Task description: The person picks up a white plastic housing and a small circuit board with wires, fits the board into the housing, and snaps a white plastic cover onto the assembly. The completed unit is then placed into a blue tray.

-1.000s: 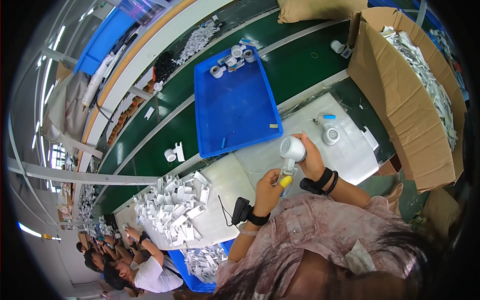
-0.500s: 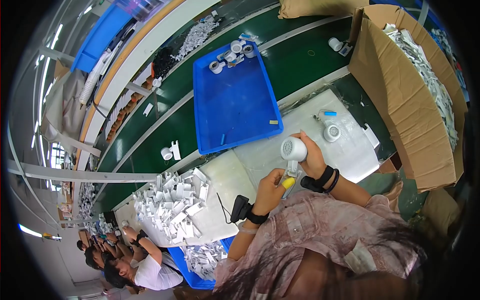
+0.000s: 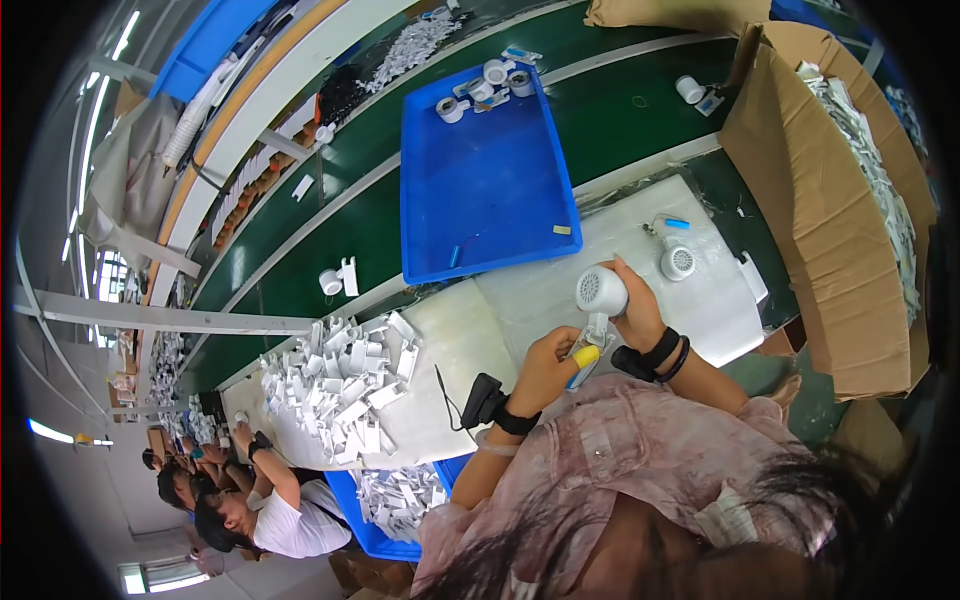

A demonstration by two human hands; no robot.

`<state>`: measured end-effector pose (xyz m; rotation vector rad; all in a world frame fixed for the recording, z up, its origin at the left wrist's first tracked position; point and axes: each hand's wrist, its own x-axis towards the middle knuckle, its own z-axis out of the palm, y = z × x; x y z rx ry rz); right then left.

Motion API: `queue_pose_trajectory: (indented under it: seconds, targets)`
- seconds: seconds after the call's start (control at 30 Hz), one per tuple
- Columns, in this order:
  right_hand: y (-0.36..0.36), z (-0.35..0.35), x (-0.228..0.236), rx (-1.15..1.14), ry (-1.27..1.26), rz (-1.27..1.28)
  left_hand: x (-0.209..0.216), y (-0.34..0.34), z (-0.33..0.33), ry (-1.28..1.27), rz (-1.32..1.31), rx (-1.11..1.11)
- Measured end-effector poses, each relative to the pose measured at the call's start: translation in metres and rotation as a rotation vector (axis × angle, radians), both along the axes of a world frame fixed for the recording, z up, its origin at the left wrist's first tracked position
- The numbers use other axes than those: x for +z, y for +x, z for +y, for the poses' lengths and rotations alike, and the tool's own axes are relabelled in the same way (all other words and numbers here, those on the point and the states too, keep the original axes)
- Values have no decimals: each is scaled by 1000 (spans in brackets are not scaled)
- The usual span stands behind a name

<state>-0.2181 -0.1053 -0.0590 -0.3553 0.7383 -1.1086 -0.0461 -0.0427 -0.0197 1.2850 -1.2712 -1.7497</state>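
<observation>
A small white handheld fan with a round slotted grille is between my hands, grille tilted up. My right hand wraps the side of its round head. Down at the narrow handle end, my left hand pinches it, a yellow cover on the thumb. A blue piece shows beneath that thumb; the rest of the handle is hidden by fingers. Right of my hands, another round white fan head lies on the pale work surface, near a blue cylindrical cell with thin wires.
Beyond my hands, a blue tray holds several fan units at its far end. White plastic shells are heaped at left, above a blue bin of similar parts. A tall cardboard box stands at right. Co-workers sit at lower left.
The view has shifted slightly. Both hands keep their hold on the fan; the left fingers have shifted a little on the handle, and a blue piece now shows under the thumb.
</observation>
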Motion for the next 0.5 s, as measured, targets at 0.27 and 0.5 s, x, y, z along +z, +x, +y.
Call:
queue_pose_trajectory:
  seconds: [0.27, 0.5]
  targets:
    - [2, 0, 0, 24, 23, 44, -5, 6, 2, -7, -9, -5]
    - [3, 0, 1, 17, 60, 70, -4, 9, 1, 51, 35, 15]
